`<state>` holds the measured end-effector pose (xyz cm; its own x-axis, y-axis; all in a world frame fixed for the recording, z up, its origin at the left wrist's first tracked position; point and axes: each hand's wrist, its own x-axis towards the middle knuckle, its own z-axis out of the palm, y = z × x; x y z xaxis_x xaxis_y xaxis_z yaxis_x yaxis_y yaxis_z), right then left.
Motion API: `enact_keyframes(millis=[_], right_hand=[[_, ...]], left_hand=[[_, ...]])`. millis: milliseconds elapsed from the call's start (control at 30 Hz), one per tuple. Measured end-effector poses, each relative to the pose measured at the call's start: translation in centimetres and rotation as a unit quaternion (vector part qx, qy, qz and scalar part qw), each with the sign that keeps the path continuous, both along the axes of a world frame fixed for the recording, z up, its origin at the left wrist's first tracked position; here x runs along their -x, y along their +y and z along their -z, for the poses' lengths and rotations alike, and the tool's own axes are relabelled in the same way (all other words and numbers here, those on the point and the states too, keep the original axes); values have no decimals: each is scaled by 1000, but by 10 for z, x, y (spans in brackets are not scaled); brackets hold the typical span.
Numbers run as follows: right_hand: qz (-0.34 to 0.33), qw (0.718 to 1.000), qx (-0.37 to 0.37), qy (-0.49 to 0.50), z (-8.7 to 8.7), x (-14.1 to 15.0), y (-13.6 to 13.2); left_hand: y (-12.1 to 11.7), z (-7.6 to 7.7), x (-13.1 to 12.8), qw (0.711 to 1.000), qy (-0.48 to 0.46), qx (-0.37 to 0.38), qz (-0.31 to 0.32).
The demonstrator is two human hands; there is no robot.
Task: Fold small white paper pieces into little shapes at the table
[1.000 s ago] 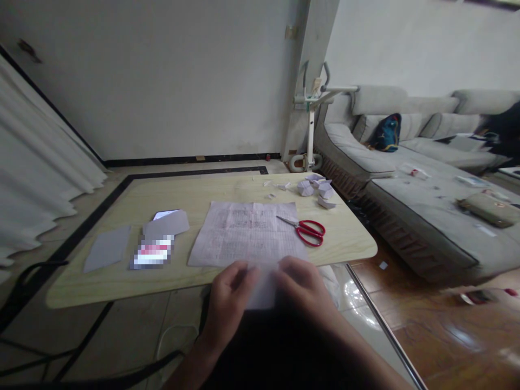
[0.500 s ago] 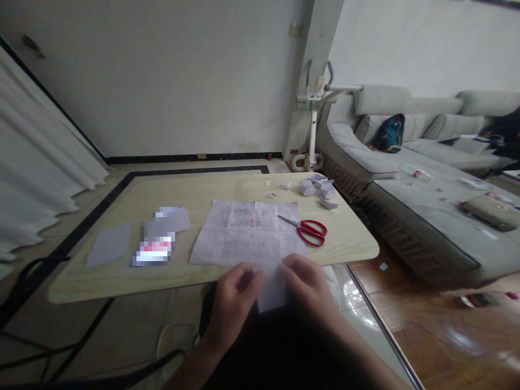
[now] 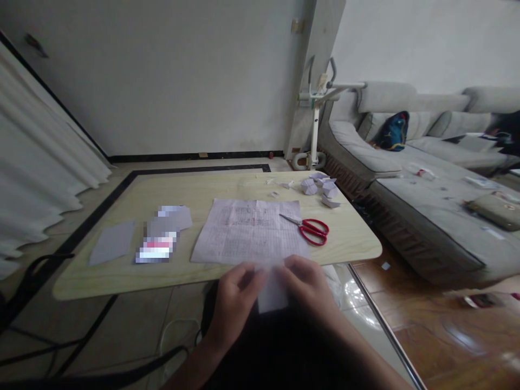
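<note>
Between my two hands, just off the table's near edge, is a small white piece of paper (image 3: 272, 295). My left hand (image 3: 239, 292) pinches its left side, thumb against fingers. On its right side my right hand (image 3: 304, 281) grips it in the same way. Slight blur hides the fingertips' exact hold and any fold. Beyond the hands a large creased printed sheet (image 3: 244, 233) lies flat. Scissors (image 3: 312, 231) with red handles rest partly on its right edge, blades pointing left.
Several folded paper pieces (image 3: 320, 187) sit at the table's far right, with small scraps (image 3: 286, 184) beside them. Toward the left lie a plain paper sheet (image 3: 112, 242) and a pixelated item (image 3: 158, 244). A grey sofa (image 3: 426, 216) stands right of the table (image 3: 357, 238).
The view has shifted slightly, so the table and its things sit a little farther right. Both hands keep hold of the paper in nearly the same pose.
</note>
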<state>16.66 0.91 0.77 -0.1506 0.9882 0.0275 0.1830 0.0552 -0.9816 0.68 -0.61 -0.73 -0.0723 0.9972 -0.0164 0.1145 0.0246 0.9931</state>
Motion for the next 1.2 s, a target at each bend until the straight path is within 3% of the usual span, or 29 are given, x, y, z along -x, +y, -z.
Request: enact_keyframes(millis=[1200], right_hand=[[-12,999,29,25,-3,-1,-1]], left_hand=[[4,4,0,999,33,-8,4]])
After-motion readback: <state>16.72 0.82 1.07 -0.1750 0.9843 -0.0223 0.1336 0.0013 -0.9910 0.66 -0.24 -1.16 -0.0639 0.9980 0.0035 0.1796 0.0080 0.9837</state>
